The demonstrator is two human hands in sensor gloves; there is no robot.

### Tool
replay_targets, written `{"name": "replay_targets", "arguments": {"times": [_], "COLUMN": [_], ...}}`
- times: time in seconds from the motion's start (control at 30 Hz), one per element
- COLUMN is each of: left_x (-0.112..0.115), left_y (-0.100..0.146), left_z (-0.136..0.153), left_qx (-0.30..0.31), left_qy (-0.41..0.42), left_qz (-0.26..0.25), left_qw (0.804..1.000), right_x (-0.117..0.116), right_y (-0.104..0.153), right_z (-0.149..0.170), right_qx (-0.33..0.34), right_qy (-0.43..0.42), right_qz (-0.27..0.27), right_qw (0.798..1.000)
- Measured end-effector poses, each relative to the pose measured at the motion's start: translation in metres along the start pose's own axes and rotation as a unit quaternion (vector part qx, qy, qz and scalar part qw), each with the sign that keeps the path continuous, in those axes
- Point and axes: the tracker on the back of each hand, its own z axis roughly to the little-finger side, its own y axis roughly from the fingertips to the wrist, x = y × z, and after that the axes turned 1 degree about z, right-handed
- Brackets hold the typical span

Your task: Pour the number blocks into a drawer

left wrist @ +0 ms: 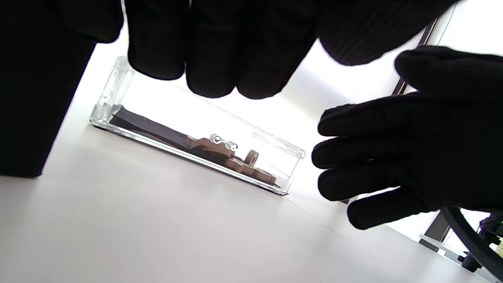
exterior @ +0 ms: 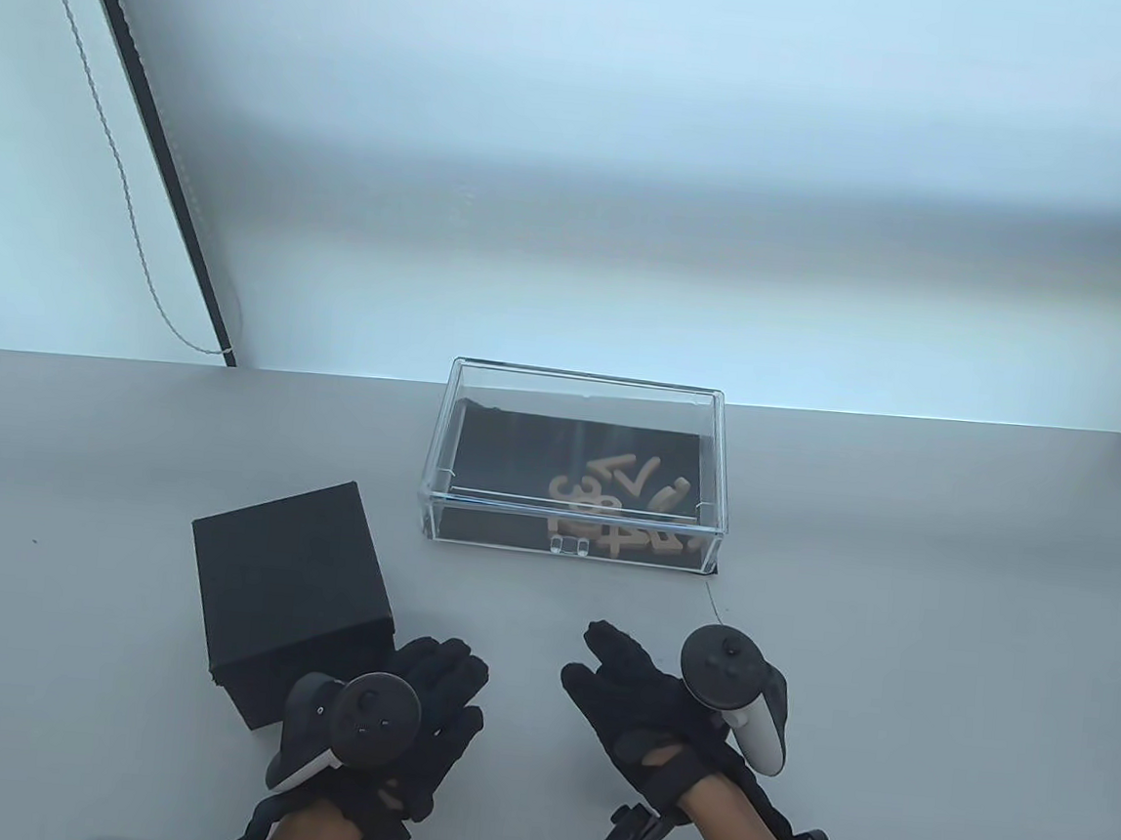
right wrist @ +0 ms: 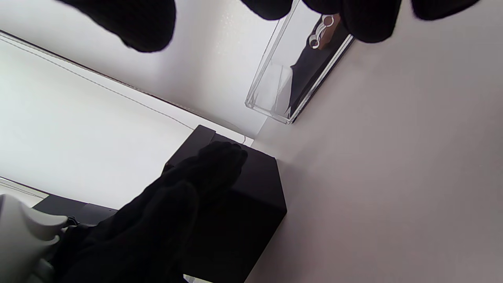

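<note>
A clear acrylic drawer box [exterior: 583, 412] stands at the table's middle, with a small clear handle [exterior: 569, 545] on its front. Several wooden number blocks [exterior: 612, 508] lie inside on a black liner. A black box [exterior: 286, 587] stands to its front left. My left hand [exterior: 434, 688] lies open and empty just right of the black box. My right hand [exterior: 612, 670] is open and empty in front of the drawer, apart from it. The left wrist view shows the drawer [left wrist: 129, 106], the blocks [left wrist: 243, 163] and my right hand [left wrist: 412, 153]. The right wrist view shows the drawer [right wrist: 275, 90] and the black box [right wrist: 251, 212].
The grey table [exterior: 896, 616] ends just behind the drawer box. A dark rail with a cord [exterior: 154, 139] runs diagonally at the back left. A thin thread [exterior: 713, 605] lies on the table by the drawer's front right corner.
</note>
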Motion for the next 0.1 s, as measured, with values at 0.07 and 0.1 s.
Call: {"name": "replay_targets", "arguments": {"times": [0.07, 0.1], "left_x": [-0.0003, -0.0004], "left_y": [0.0003, 0.0005], "left_z": [0.0006, 0.0009], "left_qx": [-0.002, -0.003], "left_qy": [0.001, 0.002], "left_qz": [0.0, -0.001], "left_qw": [1.0, 1.0], "right_x": [0.0013, 0.0018], "right_y": [0.0082, 0.0112], "right_z": [0.0028, 0.0041], "right_qx": [0.001, 0.002], "right_qy": [-0.001, -0.001], "right_qz": [0.0, -0.001], "right_qw": [1.0, 1.0]}}
